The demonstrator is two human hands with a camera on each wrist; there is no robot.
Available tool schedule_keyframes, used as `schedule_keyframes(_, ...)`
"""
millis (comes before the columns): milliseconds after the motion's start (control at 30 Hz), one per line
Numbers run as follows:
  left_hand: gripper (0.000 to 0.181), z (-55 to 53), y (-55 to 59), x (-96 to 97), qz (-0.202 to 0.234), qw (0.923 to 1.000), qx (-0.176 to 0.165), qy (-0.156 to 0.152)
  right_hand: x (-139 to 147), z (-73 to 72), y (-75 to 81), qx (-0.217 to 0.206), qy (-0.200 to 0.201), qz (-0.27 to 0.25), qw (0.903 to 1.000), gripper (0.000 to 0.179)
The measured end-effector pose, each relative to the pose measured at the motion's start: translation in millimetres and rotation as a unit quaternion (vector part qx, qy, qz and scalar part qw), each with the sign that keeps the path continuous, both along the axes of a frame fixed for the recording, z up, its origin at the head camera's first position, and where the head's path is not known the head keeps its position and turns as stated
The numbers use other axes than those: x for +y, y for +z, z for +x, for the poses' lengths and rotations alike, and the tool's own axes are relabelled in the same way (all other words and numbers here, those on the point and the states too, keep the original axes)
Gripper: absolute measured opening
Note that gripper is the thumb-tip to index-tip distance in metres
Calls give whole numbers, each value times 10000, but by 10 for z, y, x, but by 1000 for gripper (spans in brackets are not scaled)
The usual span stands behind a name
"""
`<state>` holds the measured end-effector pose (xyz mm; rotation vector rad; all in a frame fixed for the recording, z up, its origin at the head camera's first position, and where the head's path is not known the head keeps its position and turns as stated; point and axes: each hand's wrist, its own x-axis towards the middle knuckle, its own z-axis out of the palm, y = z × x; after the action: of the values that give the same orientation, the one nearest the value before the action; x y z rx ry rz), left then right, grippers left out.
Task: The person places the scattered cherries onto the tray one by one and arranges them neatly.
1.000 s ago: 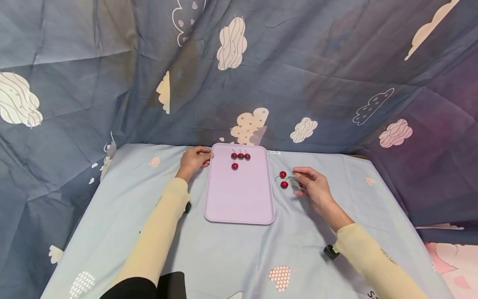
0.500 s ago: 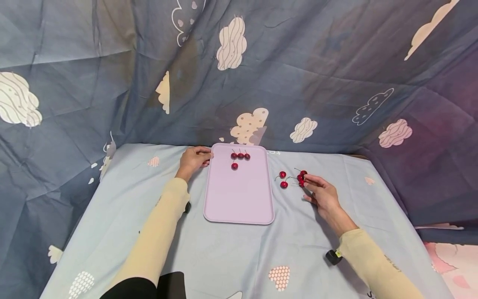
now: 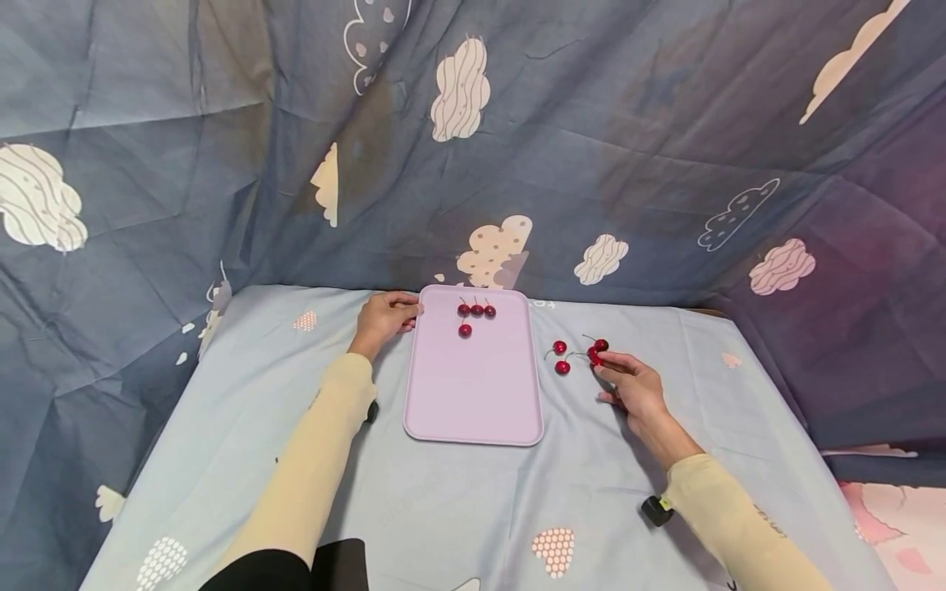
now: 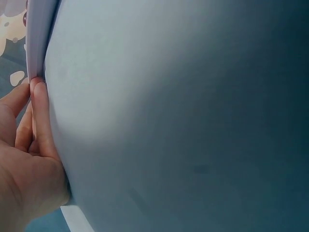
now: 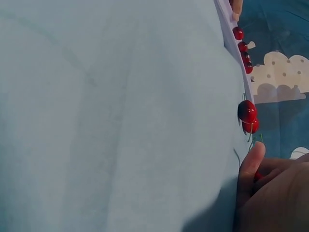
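Observation:
My left hand (image 3: pixel 384 320) pinches the left rim of a lilac tray (image 3: pixel 473 394) near its far corner; the left wrist view shows the thumb and fingers (image 4: pixel 41 111) at that rim. On the tray, three dark red cherries (image 3: pixel 476 310) lie in a row, with a single cherry (image 3: pixel 465 331) below the left one. To the right of the tray, my right hand (image 3: pixel 637 390) has thumb and forefinger around a cherry (image 3: pixel 594 362) in a small cluster, partly hidden by the fingers. Two stemmed cherries, one nearer (image 3: pixel 562 368) and one farther (image 3: pixel 559 347), lie between hand and tray.
A pale blue cloth (image 3: pixel 458 501) with printed hearts covers the table. Behind it hangs a dark blue curtain (image 3: pixel 562 189) with cloud prints, which continues along both sides. Another cherry (image 3: pixel 602 345) sits at the far side of the cluster.
My right hand first drew back rightward, uncovering the cherry cluster, then came slightly left again with its fingertips at a cherry. The left hand and the tray stay in place.

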<state>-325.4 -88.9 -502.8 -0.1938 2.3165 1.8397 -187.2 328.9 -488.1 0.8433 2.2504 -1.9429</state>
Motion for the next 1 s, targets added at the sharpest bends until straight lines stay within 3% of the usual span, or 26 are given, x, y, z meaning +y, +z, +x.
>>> schedule_keyframes(300,26,18,-24,-17,-87,9999,76,-10,-69,8,-7,50,-11,314,9995,42)
schedule_keyframes(467,26,19,-28,-25,-159,9998,73,8,-170,17,59,388,-45,-112,9992,40)
schedule_keyframes(667,27,15,-18,-31,-139,9999,83,23,-377,-20,178,831,247,-619,9943,31)
schedule_keyframes(867,27,-10,-17,-28,-172,9998,59,23,-648,-140,249,1049,621,-846,9889,24)
schedule_keyframes(1000,26,-31,-27,-2,-211,9998,37,7,-853,-242,257,1109,665,-818,9882,24)
